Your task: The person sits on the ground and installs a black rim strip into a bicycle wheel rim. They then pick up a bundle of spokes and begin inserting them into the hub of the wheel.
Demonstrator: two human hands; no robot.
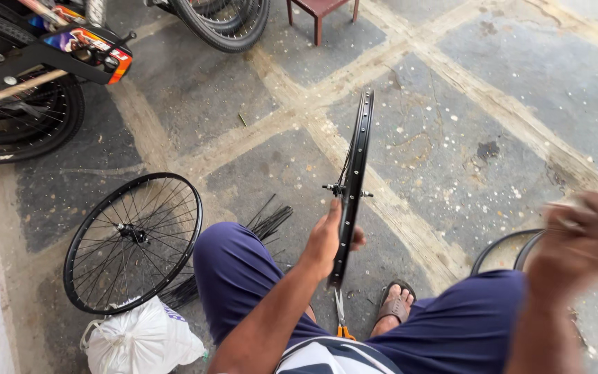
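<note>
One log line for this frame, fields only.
left hand: grips black wheel rim, upright on edge | right hand: raised, blurred | floor: spoked wheel, white bag

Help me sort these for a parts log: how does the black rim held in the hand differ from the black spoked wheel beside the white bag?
The held black rim stands upright, edge-on, gripped by the left hand; the black spoked wheel leans untouched against the white bag. The wheel shows full lacing; the rim shows few spokes. Both are black, with hubs.

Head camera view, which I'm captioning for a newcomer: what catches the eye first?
A black spoked bicycle rim stands upright on edge at centre, gripped near its lower part by the left hand. A second black spoked wheel leans at lower left beside a white plastic bag. The right hand is blurred at right.
</note>
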